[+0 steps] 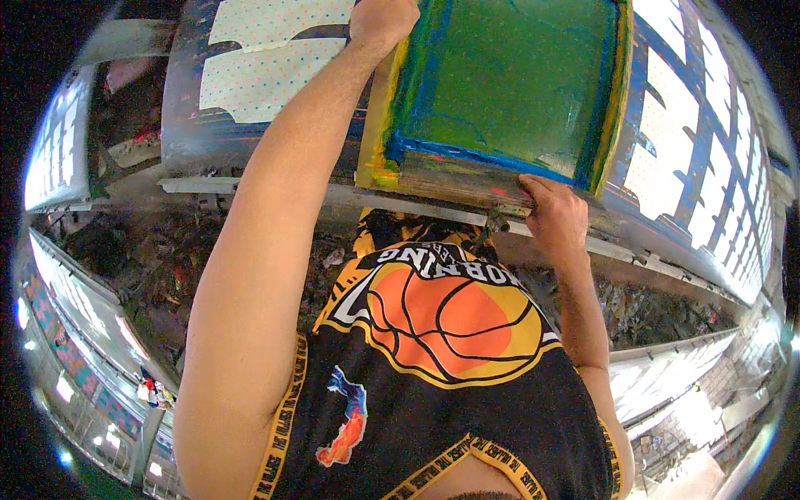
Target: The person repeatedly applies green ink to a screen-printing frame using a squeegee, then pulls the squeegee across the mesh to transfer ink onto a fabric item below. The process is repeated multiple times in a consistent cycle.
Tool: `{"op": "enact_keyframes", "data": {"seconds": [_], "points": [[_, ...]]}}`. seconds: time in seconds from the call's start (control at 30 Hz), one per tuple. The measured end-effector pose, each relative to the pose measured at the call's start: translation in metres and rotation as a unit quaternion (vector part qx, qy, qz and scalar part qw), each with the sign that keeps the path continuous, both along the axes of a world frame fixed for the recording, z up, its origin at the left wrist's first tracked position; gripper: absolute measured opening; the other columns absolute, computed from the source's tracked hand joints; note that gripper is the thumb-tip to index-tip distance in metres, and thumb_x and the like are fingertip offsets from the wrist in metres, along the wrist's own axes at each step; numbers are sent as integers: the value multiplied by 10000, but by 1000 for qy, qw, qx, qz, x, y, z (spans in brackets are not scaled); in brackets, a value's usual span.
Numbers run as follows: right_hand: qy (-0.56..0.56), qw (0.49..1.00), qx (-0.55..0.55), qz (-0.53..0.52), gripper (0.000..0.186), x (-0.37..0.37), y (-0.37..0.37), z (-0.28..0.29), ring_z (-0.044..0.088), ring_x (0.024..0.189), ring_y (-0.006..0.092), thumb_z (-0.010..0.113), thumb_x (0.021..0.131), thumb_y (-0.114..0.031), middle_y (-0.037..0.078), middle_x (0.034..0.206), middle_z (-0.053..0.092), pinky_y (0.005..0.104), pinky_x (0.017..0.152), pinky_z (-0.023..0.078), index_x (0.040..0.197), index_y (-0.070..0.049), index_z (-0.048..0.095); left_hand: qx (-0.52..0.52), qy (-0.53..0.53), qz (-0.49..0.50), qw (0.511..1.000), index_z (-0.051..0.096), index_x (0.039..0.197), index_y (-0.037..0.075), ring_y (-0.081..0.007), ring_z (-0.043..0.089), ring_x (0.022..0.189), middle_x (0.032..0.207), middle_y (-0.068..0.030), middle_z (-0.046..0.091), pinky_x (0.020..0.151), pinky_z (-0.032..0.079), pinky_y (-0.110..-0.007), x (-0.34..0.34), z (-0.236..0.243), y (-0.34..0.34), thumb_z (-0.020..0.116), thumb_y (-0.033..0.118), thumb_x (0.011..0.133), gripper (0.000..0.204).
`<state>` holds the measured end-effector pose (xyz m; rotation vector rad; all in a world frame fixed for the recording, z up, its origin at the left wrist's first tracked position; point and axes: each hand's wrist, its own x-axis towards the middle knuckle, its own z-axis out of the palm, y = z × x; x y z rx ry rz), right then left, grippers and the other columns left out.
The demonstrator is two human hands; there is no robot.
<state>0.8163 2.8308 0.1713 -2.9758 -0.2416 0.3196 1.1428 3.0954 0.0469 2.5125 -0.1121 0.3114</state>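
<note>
A screen-printing frame [508, 83] with green mesh lies on the long table in front of me, its borders smeared with blue, green and yellow. My left hand [385, 21] reaches far forward and is closed at the frame's left side, partly cut off by the picture's top edge. Closer to me, my right hand [557, 215] grips the near edge of the frame toward its right corner, thumb and finger curled over it. Left of the frame lie cut fabric pieces [258, 79], white with small coloured dots.
More pale cut pieces [662, 137] line the dark table [187, 133] to the right. A metal rail [212, 185] runs along its near edge, with a small metal fitting [497, 222] by the frame. Other long tables [675, 375] stand behind me, and scraps litter the floor [167, 275].
</note>
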Motion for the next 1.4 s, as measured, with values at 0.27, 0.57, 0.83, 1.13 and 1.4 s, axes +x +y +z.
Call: {"op": "enact_keyframes", "data": {"seconds": [0.27,0.57,0.83,1.13,1.4], "points": [[-15,1000,1,10,533,5,-5,-38,736,1118,299,772,784,-42,67,1269,758,444,953,600,1300,-165,722,-9,6,-8,1000,579,1149,35,-479,713,939,1054,-243,692,826,590,-577,1,0,-5,637,344,1038,333],[-115,991,-49,-41,490,89,-12,-57,738,1101,324,776,816,-71,65,1265,755,433,948,601,1296,-154,719,-34,107,-6,994,622,1239,37,-496,690,1119,1182,-268,725,966,550,-594,11,-10,-6,442,506,1113,518],[-120,987,-89,-55,314,307,-62,-56,756,1002,384,691,873,-154,143,1099,779,513,851,623,1174,-189,774,-24,129,17,991,583,1224,37,-500,669,1121,1242,-257,679,963,538,-618,9,6,6,326,406,1166,453],[-102,986,-118,51,442,504,-124,-32,771,999,433,730,917,-453,233,1048,792,538,880,618,1097,-56,804,-19,89,44,995,600,1152,23,-545,666,1051,1069,-303,716,898,520,-644,8,3,14,382,413,1151,447],[-35,996,-51,69,590,558,-142,-17,770,1028,437,765,862,-539,266,1076,785,538,948,593,1153,-27,794,-1,88,63,994,617,1134,36,-541,673,1036,1062,-301,726,895,524,-639,4,8,8,389,421,1147,448]]}}
